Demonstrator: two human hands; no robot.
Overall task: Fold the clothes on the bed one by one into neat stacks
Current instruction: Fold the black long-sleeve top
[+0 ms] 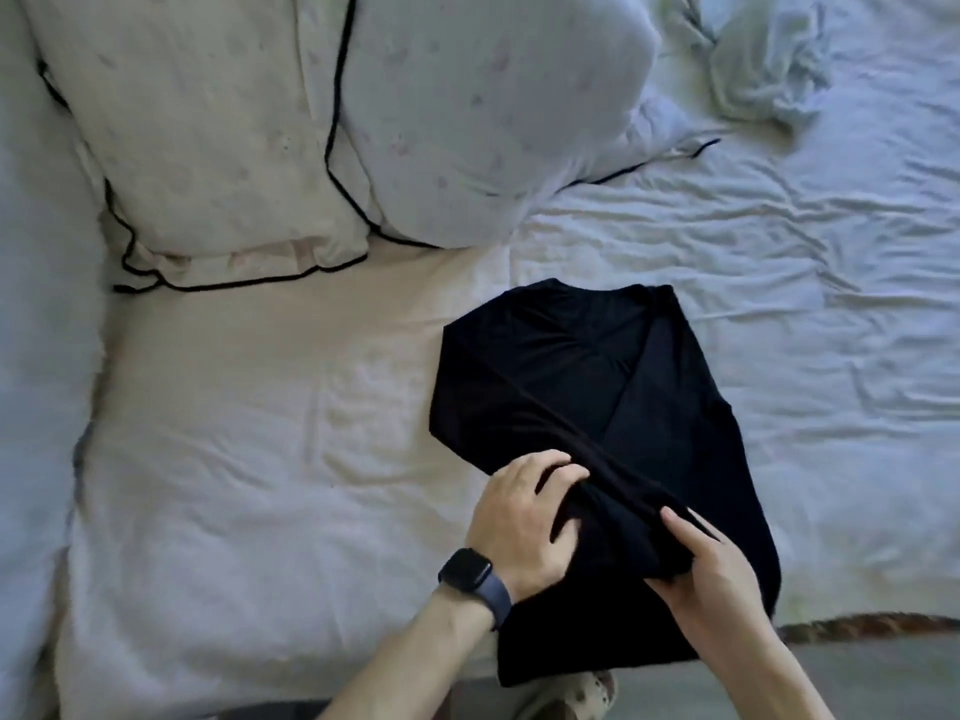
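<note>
Step in hand, as judged: one garment is mid-fold. At 6 o'clock the left hand [524, 517], with a watch [470, 571] on its wrist, has its fingers curled into a raised ridge of the black garment [597, 376]. The right hand [711, 569], at 5 o'clock, pinches the same ridge. The garment lies on the bed sheet [260, 459], from centre to 5 o'clock. The next move likely calls for carrying the ridge over evenly. Pillows [218, 148] lie at 11 o'clock and a crumpled pale cloth [763, 59] at 1 o'clock.

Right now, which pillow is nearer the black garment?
The bluish-white pillow, on the right of the pair; its lower edge sits just above the black garment in view. The cream pillow lies farther left.
</note>
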